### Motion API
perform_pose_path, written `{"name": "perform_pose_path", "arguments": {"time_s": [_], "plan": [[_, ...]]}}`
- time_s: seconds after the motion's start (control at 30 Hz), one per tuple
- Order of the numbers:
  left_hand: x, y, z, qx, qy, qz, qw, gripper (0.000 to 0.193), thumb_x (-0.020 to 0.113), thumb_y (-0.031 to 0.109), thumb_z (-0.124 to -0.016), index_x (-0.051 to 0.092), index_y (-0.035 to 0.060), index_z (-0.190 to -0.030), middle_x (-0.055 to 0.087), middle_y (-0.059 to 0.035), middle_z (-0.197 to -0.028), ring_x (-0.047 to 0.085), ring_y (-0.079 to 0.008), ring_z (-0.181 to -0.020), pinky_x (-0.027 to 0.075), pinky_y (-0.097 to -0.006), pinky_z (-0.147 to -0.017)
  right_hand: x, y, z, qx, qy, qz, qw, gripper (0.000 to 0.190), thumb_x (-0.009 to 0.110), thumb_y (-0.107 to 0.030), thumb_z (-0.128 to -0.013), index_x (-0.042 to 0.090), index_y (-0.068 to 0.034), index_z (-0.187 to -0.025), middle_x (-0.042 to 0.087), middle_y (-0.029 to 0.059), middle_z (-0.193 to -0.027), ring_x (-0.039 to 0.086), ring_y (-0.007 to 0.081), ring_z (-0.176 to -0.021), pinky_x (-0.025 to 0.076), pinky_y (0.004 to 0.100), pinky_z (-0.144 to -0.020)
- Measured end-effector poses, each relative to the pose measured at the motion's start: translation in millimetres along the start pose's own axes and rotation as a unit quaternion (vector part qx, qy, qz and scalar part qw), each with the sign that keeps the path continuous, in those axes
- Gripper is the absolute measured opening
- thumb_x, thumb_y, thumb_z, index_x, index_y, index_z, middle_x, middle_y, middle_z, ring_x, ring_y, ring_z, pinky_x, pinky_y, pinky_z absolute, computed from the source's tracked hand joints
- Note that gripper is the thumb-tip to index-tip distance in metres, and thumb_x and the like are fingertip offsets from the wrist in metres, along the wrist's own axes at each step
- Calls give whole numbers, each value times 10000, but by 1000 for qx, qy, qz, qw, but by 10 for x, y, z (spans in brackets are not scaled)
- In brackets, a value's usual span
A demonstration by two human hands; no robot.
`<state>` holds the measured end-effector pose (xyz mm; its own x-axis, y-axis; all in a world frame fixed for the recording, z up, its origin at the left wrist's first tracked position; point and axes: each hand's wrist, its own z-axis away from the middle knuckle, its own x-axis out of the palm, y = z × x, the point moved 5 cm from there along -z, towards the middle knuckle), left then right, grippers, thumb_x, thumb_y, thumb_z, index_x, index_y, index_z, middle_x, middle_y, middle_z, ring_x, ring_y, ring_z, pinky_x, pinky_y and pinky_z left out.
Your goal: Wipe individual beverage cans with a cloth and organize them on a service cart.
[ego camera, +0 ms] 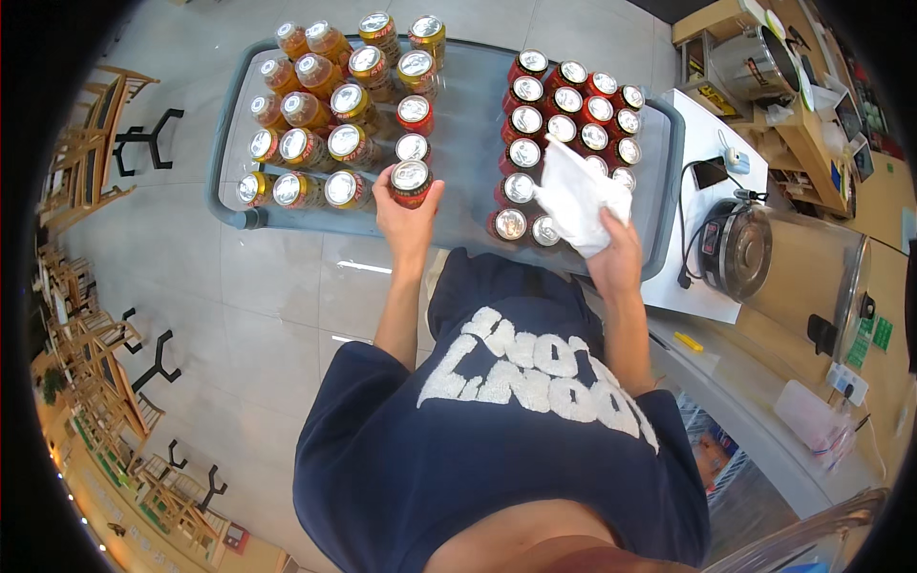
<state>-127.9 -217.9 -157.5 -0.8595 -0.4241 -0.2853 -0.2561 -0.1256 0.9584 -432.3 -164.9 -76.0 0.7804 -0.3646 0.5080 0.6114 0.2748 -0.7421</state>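
Observation:
My left hand [407, 215] grips a red and dark drink can [412, 185] around its side, near the front edge of a grey cart top [466, 208]. Just behind it stand two more red cans [415, 114] in a column. In my right hand [617, 251] is a crumpled white cloth or paper wipe [579, 193], held over a block of red cans [526, 122] and hiding some of them. Yellow cans [351, 147] and orange-capped-looking clear-topped bottles [308, 107] of amber drink stand in rows left of my left hand.
A white counter [702, 286] adjoins the cart on the right, with a phone [709, 172], cables and a clear cylindrical dispenser [795, 251] on its dark base. A yellow box cutter or marker [688, 342] lies nearer. Wooden chairs and tables [107, 136] line the far left.

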Motion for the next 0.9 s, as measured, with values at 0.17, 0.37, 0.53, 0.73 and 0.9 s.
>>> {"name": "perform_pose_path", "arguments": {"time_s": [0.17, 0.37, 0.53, 0.73, 0.9], "plan": [[18, -193, -15, 30, -3, -170, 985, 749, 909, 262, -748, 518, 15, -1337, 639, -189, -1261, 591, -367, -1222, 470, -462, -1038, -132, -150, 41, -41, 11, -1, 999, 545, 475, -92, -1008, 361, 80, -1513, 516, 219, -1494, 535, 344, -1371, 417, 473, -1164], [60, -244, -15, 136, 28, -201, 970, 707, 861, 175, -791, 489, -9, -1363, 551, -223, -1382, 512, -408, -1309, 433, -489, -1098, -166, -114, 83, -43, 11, -4, 999, 538, 478, -100, -1013, 368, 102, -1499, 515, 226, -1492, 541, 346, -1365, 425, 471, -1153], [113, -129, 0, 171, 14, -207, 963, 703, 817, 122, -824, 462, -20, -1412, 496, -232, -1438, 473, -412, -1352, 412, -503, -1128, -272, -108, 94, -52, 23, 11, 998, 525, 483, -106, -1018, 382, 115, -1484, 528, 237, -1475, 559, 349, -1346, 444, 466, -1135], [191, 70, 45, 247, 16, -274, 929, 706, 795, 157, -846, 455, -15, -1441, 491, -230, -1455, 470, -412, -1361, 409, -502, -1128, -414, -79, 106, -54, 25, 10, 998, 511, 485, -112, -1024, 398, 116, -1473, 542, 238, -1460, 572, 345, -1333, 454, 463, -1126], [533, 227, 556, 350, -200, -169, 899, 757, 819, 278, -826, 472, -1, -1438, 514, -214, -1452, 508, -417, -1325, 426, -494, -1107, -398, -88, 121, -54, 25, 8, 998, 479, 508, -127, -1036, 444, 109, -1448, 575, 212, -1426, 592, 295, -1306, 452, 425, -1116]]}}
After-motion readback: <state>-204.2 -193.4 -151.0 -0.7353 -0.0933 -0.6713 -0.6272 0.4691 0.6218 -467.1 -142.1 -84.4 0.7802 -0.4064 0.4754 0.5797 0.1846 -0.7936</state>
